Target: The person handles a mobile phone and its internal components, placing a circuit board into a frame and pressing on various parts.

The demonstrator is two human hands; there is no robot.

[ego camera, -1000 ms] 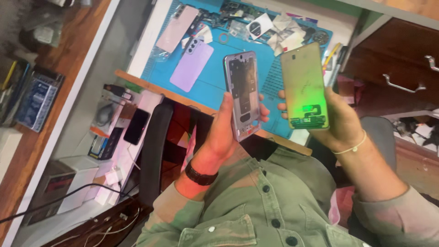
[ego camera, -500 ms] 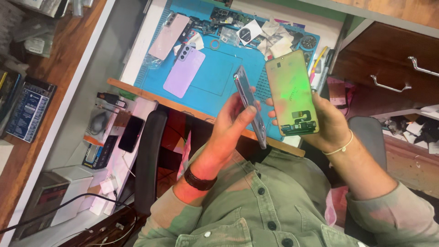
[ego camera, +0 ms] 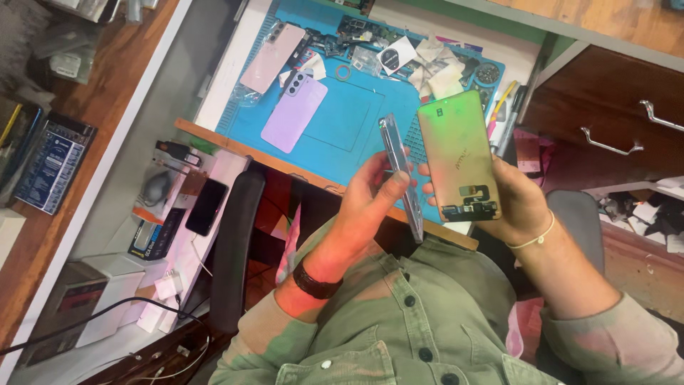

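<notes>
My left hand (ego camera: 370, 203) grips a phone frame (ego camera: 401, 175), turned edge-on so only its thin silver side shows. My right hand (ego camera: 516, 203) holds a detached phone screen panel (ego camera: 458, 153), back side up, gold-green with a dark flex cable at its lower end. The two parts are side by side and almost touching, above the front edge of a blue work mat (ego camera: 356, 125).
On the mat lie a lilac phone back cover (ego camera: 293, 114), a pink phone back (ego camera: 273, 57), circuit boards and small parts (ego camera: 399, 53). A black phone (ego camera: 206, 207) and boxes sit at left. Wooden drawers with metal handles (ego camera: 609, 146) stand at right.
My left hand has rotated the phone frame from face-on to edge-on and brought it closer to the screen panel. The view has shifted slightly.
</notes>
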